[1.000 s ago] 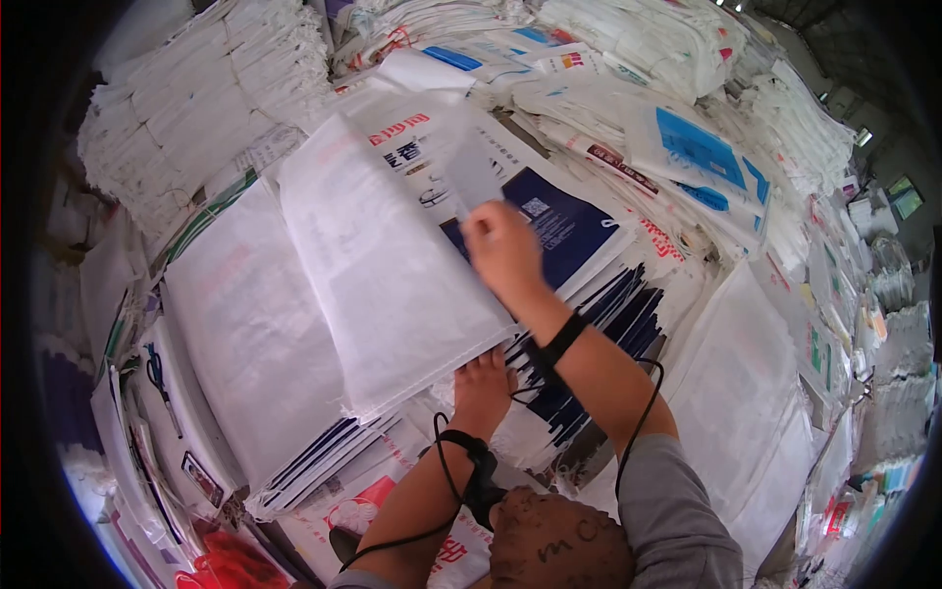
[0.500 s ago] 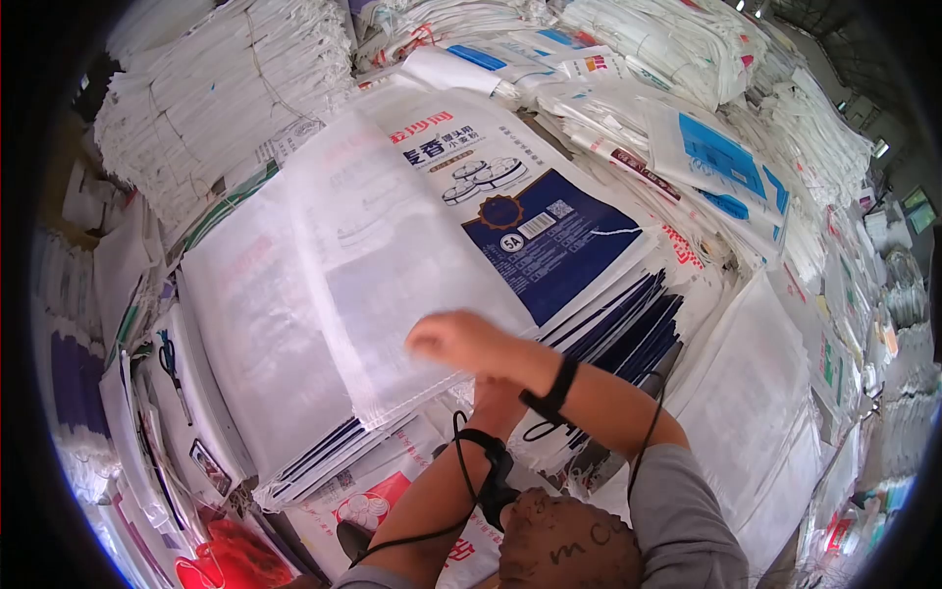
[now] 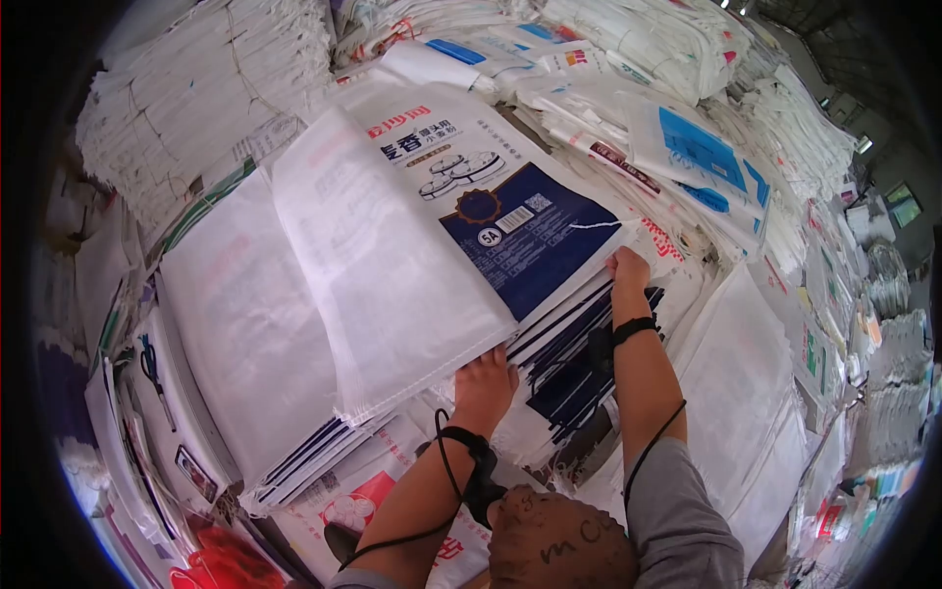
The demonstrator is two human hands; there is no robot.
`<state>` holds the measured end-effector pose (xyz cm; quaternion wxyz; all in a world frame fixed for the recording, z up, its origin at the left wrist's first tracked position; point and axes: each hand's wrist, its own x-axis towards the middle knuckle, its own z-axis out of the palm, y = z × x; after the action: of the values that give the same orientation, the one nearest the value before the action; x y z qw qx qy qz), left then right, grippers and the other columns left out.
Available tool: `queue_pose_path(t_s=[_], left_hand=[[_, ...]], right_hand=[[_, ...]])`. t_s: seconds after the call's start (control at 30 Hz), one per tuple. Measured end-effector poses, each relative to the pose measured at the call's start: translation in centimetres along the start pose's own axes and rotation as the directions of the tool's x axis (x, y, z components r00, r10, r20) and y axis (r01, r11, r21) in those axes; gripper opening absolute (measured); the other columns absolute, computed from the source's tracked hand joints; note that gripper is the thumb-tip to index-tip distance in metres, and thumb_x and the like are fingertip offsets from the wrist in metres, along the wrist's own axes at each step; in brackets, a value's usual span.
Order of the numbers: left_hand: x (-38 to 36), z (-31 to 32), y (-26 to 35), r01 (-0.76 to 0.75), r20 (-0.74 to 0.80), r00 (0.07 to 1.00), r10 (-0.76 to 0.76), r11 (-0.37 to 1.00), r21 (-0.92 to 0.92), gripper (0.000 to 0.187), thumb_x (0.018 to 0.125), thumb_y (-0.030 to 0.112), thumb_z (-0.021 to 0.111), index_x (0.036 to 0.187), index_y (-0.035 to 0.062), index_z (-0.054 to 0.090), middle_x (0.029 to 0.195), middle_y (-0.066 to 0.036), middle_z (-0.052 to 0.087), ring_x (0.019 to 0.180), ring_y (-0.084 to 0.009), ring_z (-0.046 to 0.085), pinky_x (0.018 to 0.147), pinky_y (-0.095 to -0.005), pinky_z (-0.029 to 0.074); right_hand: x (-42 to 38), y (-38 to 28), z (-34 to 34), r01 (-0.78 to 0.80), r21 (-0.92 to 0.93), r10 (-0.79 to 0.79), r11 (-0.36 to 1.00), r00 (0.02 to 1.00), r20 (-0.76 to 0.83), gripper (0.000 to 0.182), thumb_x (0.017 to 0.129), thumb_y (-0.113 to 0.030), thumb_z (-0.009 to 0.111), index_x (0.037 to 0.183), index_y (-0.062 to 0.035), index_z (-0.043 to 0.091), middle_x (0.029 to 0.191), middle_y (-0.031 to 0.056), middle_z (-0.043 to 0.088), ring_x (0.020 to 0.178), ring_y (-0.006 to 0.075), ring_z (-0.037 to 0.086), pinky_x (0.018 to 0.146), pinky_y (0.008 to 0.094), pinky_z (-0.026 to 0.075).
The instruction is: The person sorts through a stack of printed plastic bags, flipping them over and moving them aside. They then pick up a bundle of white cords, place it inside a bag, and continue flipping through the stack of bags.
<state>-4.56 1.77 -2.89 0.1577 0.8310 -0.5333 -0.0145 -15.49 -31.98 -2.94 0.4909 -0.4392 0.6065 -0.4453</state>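
Observation:
A stack of flattened woven flour sacks lies before me. Its top printed sack (image 3: 549,236) shows a dark blue panel and a drawing of steamed buns. A plain white sack part (image 3: 392,265) is folded over to the left, covering some of the print. My right hand (image 3: 628,267) is closed on the lower right corner of the printed sack. My left hand (image 3: 484,391) is at the near edge of the folded white part, fingers curled against it; some fingertips are hidden by the edge.
Tall piles of white sacks (image 3: 206,88) rise behind on the left. Blue-printed sacks (image 3: 702,147) lie at the back right. Scissors (image 3: 150,361) and a small picture card (image 3: 196,473) rest at the left. A red bag (image 3: 231,560) sits at the lower left.
My right hand has moved from over the folded white part, right and away, to the printed sack's corner. My left hand shows more fully at the near edge. The view has shifted slightly.

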Motion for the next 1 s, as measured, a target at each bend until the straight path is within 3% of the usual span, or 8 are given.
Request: queue_pose_path(t_s=[0.13, 0.2, 0.43, 0.5, 0.7, 0.83, 0.93, 1.0], left_hand=[[-0.1, 0.1, -0.1, -0.006, -0.015, 1.0, 0.007, 1.0, 0.023, 0.059, 0.09, 0.039, 0.057, 0.132, -0.0005, 0.049, 0.118, -0.021, 0.061, 0.108, -0.0361, 0.059, 0.093, -0.0487, 0.046], [0.0, 0.2, 0.0, 0.006, 0.004, 1.0, -0.006, 1.0, 0.004, 0.059, 0.09, 0.039, 0.057, 0.132, -0.0003, 0.049, 0.12, -0.021, 0.06, 0.11, -0.036, 0.059, 0.095, -0.0492, 0.045], [0.0, 0.2, -0.1, 0.001, -0.001, 1.0, -0.001, 1.0, 0.023, 0.059, 0.09, 0.039, 0.057, 0.133, 0.0, 0.048, 0.121, -0.021, 0.06, 0.112, -0.0365, 0.058, 0.097, -0.0506, 0.043], [0.0, 0.2, -0.1, 0.003, 0.031, 1.0, -0.004, 1.0, 0.02, 0.059, 0.091, 0.04, 0.056, 0.133, 0.0001, 0.048, 0.123, -0.021, 0.059, 0.113, -0.0364, 0.057, 0.098, -0.0506, 0.042], [0.1, 0.1, 0.0, 0.009, 0.072, 0.997, -0.01, 1.0, 0.023, 0.058, 0.092, 0.04, 0.054, 0.134, 0.001, 0.047, 0.129, -0.021, 0.056, 0.117, -0.0359, 0.055, 0.1, -0.0507, 0.041], [0.1, 0.2, 0.0, 0.015, 0.068, 0.998, -0.016, 1.0, 0.023, 0.059, 0.092, 0.04, 0.054, 0.135, 0.0013, 0.046, 0.129, -0.02, 0.055, 0.117, -0.036, 0.055, 0.1, -0.051, 0.041], [0.0, 0.1, 0.0, 0.015, 0.068, 0.998, -0.017, 1.0, 0.026, 0.059, 0.093, 0.04, 0.053, 0.136, 0.0012, 0.046, 0.129, -0.02, 0.055, 0.117, -0.0361, 0.055, 0.1, -0.0511, 0.04], [0.1, 0.0, 0.0, 0.02, 0.08, 0.997, -0.021, 1.0, 0.012, 0.059, 0.092, 0.041, 0.053, 0.136, 0.0011, 0.046, 0.129, -0.021, 0.055, 0.118, -0.0363, 0.055, 0.1, -0.0513, 0.04]], right_hand=[[-0.6, 0.0, 0.3, 0.081, -0.081, -0.083, 0.993, 0.996, -0.02, 0.021, 0.086, -0.011, 0.062, 0.101, 0.0015, 0.071, 0.078, 0.0081, 0.068, 0.059, 0.0163, 0.065, 0.05, 0.0263, 0.048], [-1.4, -0.4, 0.6, 0.316, -0.169, -0.343, 0.934, 0.925, -0.163, 0.021, 0.086, -0.014, 0.063, 0.096, 0.0015, 0.072, 0.077, 0.0093, 0.069, 0.058, 0.0164, 0.065, 0.051, 0.0282, 0.049], [0.8, -1.3, 0.6, 0.188, -0.439, -0.17, 0.878, 0.982, 0.081, 0.016, 0.082, -0.017, 0.067, 0.079, -0.0008, 0.068, 0.062, 0.0085, 0.063, 0.047, 0.0193, 0.058, 0.045, 0.032, 0.043], [1.4, -1.3, 1.1, -0.136, -0.234, 0.11, 0.963, 0.986, -0.123, 0.021, 0.08, -0.019, 0.071, 0.069, -0.0041, 0.062, 0.055, 0.0057, 0.056, 0.041, 0.0189, 0.05, 0.04, 0.0319, 0.036], [0.0, -3.4, 1.1, -0.203, 0.123, 0.204, 0.972, 0.979, 0.005, 0.015, 0.073, -0.007, 0.074, 0.071, -0.0053, 0.058, 0.063, 0.0034, 0.055, 0.047, 0.0161, 0.047, 0.049, 0.0285, 0.04], [0.0, -3.8, 1.6, -0.166, 0.022, 0.166, 0.986, 0.986, -0.003, 0.018, 0.076, -0.01, 0.075, 0.071, -0.0045, 0.058, 0.062, 0.0033, 0.054, 0.046, 0.0161, 0.048, 0.043, 0.0289, 0.036], [0.2, -3.5, 1.6, 0.117, -0.218, -0.089, 0.969, 0.987, 0.132, 0.021, 0.079, -0.015, 0.075, 0.074, -0.0017, 0.06, 0.064, 0.0047, 0.056, 0.046, 0.0166, 0.05, 0.041, 0.028, 0.035], [-0.2, -3.2, 1.7, -0.072, 0.182, 0.049, 0.981, 0.991, 0.126, 0.027, 0.082, -0.021, 0.075, 0.087, 0.0045, 0.066, 0.07, 0.0083, 0.062, 0.05, 0.018, 0.057, 0.044, 0.0279, 0.04]])
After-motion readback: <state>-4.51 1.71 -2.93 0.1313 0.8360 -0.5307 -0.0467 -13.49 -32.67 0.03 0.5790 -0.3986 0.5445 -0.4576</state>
